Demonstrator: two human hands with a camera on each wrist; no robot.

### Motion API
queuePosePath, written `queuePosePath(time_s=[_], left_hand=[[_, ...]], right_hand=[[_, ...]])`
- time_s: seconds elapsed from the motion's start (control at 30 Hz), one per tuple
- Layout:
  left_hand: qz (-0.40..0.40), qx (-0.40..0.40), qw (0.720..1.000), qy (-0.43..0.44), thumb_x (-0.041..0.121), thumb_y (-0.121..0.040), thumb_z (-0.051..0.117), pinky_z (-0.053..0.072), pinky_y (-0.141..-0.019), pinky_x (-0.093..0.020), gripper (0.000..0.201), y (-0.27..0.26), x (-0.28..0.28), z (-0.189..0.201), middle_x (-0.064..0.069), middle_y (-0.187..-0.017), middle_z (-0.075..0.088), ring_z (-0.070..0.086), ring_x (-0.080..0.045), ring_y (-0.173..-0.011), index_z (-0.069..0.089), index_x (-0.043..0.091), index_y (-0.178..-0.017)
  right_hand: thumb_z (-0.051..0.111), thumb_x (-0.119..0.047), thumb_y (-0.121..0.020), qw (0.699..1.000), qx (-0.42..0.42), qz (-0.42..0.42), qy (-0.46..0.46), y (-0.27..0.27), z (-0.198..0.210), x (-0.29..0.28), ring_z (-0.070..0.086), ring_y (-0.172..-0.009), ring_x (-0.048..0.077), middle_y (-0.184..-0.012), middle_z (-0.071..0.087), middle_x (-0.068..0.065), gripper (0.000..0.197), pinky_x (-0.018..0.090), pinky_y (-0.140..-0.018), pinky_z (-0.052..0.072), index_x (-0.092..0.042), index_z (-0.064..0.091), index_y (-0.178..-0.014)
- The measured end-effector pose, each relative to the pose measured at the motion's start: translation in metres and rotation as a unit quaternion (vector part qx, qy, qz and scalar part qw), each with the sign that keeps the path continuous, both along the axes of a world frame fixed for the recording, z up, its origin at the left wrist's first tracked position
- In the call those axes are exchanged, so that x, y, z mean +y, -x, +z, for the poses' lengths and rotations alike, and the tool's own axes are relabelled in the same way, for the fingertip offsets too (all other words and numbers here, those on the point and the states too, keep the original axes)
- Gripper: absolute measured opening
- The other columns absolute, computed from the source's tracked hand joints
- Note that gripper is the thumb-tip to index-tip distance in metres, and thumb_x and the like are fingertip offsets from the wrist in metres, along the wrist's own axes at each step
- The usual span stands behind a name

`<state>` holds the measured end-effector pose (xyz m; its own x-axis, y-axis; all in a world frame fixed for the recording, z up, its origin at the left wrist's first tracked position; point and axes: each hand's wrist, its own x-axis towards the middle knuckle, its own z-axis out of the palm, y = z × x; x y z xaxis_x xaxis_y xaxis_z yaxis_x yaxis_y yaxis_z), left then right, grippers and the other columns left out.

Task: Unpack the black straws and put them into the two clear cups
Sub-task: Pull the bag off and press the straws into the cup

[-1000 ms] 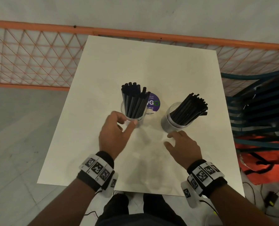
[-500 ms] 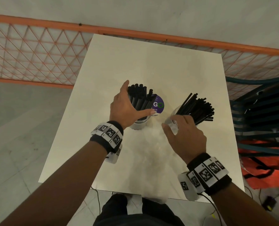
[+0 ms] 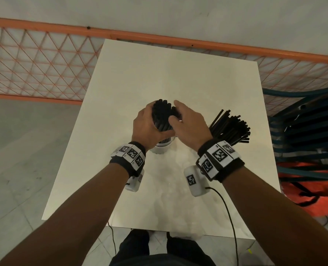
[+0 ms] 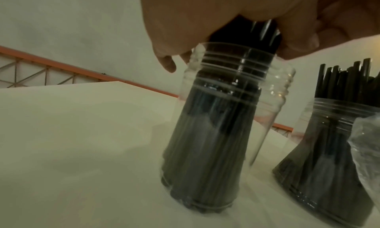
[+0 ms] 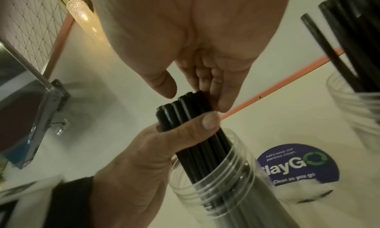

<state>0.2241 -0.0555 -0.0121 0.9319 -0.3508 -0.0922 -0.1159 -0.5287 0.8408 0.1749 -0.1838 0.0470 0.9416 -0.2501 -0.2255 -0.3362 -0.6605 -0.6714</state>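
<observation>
Two clear cups stand on the white table [image 3: 178,73]. The left cup [image 3: 162,147] holds an upright bundle of black straws [image 3: 162,112]. My left hand [image 3: 151,123] grips that bundle just above the rim, thumb across its front [image 5: 205,121]. My right hand [image 3: 186,123] reaches over from the right, its straight fingers [image 5: 218,95] against the straw tops and the thumb slightly apart. The right cup [image 4: 329,150] is mostly hidden behind my right wrist in the head view. Its black straws [image 3: 230,127] fan out to the right.
A round purple sticker [image 5: 298,163] lies on the table behind the left cup. Crumpled clear wrapping [image 4: 366,150] lies near the right cup. An orange mesh fence [image 3: 44,64] runs behind the table. Dark hoses and red fabric [image 3: 303,150] crowd the right side.
Both hands left the table front and moved to the cups. The left hand closed round the left cup's straws. The right hand went from the right cup to those same straws.
</observation>
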Motion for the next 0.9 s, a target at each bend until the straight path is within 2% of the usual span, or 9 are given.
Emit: queuePosePath(time_s=[0.13, 0.23, 0.3, 0.37, 0.47, 0.6, 0.7, 0.8, 0.9], left_hand=[[0.001, -0.017, 1.000, -0.002, 0.066, -0.049, 0.065, 0.054, -0.094, -0.048, 0.100, -0.001, -0.004, 0.001, -0.003, -0.121, 0.066, 0.062, -0.027, -0.110, 0.048, 0.018, -0.134], [0.021, -0.015, 1.000, 0.012, 0.061, -0.056, 0.073, 0.056, -0.090, -0.048, 0.085, -0.004, -0.004, -0.003, 0.001, -0.116, 0.068, 0.066, -0.024, -0.105, 0.050, 0.022, -0.128], [0.026, -0.014, 0.999, 0.020, 0.059, -0.060, 0.075, 0.057, -0.088, -0.049, 0.078, -0.005, -0.004, -0.006, 0.002, -0.114, 0.069, 0.066, -0.024, -0.104, 0.051, 0.022, -0.124], [0.021, -0.016, 1.000, 0.015, 0.056, -0.062, 0.071, 0.057, -0.086, -0.049, 0.074, -0.006, -0.005, -0.008, 0.000, -0.110, 0.070, 0.066, -0.025, -0.102, 0.053, 0.019, -0.123], [0.031, -0.013, 0.999, 0.008, 0.051, -0.066, 0.065, 0.059, -0.082, -0.048, 0.071, -0.007, -0.005, -0.009, -0.004, -0.109, 0.069, 0.067, -0.027, -0.097, 0.053, 0.014, -0.126], [0.091, 0.037, 0.995, 0.024, 0.037, -0.078, 0.070, 0.059, -0.081, -0.043, 0.056, -0.009, -0.003, -0.009, -0.003, -0.105, 0.070, 0.068, -0.028, -0.094, 0.050, 0.016, -0.125], [0.121, 0.044, 0.991, 0.030, 0.028, -0.084, 0.069, 0.059, -0.079, -0.044, 0.042, -0.010, -0.002, -0.010, 0.001, -0.097, 0.068, 0.068, -0.028, -0.091, 0.052, 0.015, -0.120], [0.113, 0.045, 0.992, 0.027, 0.032, -0.082, 0.068, 0.059, -0.079, -0.046, 0.039, -0.012, 0.000, -0.012, 0.003, -0.093, 0.067, 0.067, -0.027, -0.087, 0.054, 0.017, -0.115], [0.089, 0.044, 0.995, 0.024, 0.047, -0.074, 0.060, 0.059, -0.080, -0.049, 0.043, -0.014, 0.000, -0.020, 0.001, -0.093, 0.069, 0.068, -0.027, -0.087, 0.055, 0.022, -0.109]], right_hand=[[0.046, -0.017, -0.093, 0.999, -0.032, -0.009, -0.032, -0.002, -0.003, 0.006, 0.059, -0.102, 0.018, -0.116, 0.067, 0.003, 0.042, 0.028, -0.090, 0.047, -0.019, 0.051, -0.135], [0.054, -0.025, -0.093, 0.994, -0.050, -0.041, -0.086, -0.007, -0.009, 0.004, 0.055, -0.118, 0.014, -0.132, 0.060, -0.001, 0.046, 0.028, -0.100, 0.044, -0.020, 0.048, -0.138], [0.060, -0.037, -0.091, 0.986, -0.031, -0.065, -0.151, -0.011, -0.014, 0.004, 0.047, -0.130, 0.014, -0.145, 0.048, -0.002, 0.061, 0.029, -0.107, 0.038, -0.022, 0.037, -0.146], [0.063, -0.042, -0.090, 0.980, -0.019, -0.056, -0.191, -0.015, -0.018, 0.008, 0.046, -0.131, 0.014, -0.148, 0.044, -0.002, 0.072, 0.027, -0.106, 0.037, -0.022, 0.029, -0.150], [0.064, -0.043, -0.089, 0.988, -0.030, 0.001, -0.152, -0.021, -0.019, 0.016, 0.042, -0.134, 0.017, -0.149, 0.042, 0.003, 0.076, 0.031, -0.109, 0.037, -0.018, 0.027, -0.150], [0.064, -0.039, -0.091, 0.991, -0.025, 0.065, -0.116, -0.031, -0.019, 0.020, 0.036, -0.140, 0.018, -0.154, 0.034, 0.007, 0.079, 0.029, -0.109, 0.033, -0.015, 0.019, -0.152], [0.061, -0.047, -0.090, 0.992, -0.018, 0.112, -0.055, -0.038, -0.019, 0.021, 0.042, -0.136, 0.021, -0.152, 0.035, 0.007, 0.078, 0.031, -0.107, 0.038, -0.018, 0.023, -0.151], [0.061, -0.055, -0.086, 0.993, -0.036, 0.117, 0.001, -0.038, -0.020, 0.021, 0.051, -0.127, 0.021, -0.148, 0.040, 0.005, 0.075, 0.038, -0.102, 0.047, -0.020, 0.031, -0.146], [0.064, -0.062, -0.080, 0.991, -0.050, 0.119, 0.042, -0.036, -0.020, 0.020, 0.053, -0.124, 0.019, -0.146, 0.041, 0.002, 0.080, 0.036, -0.097, 0.050, -0.021, 0.035, -0.143]])
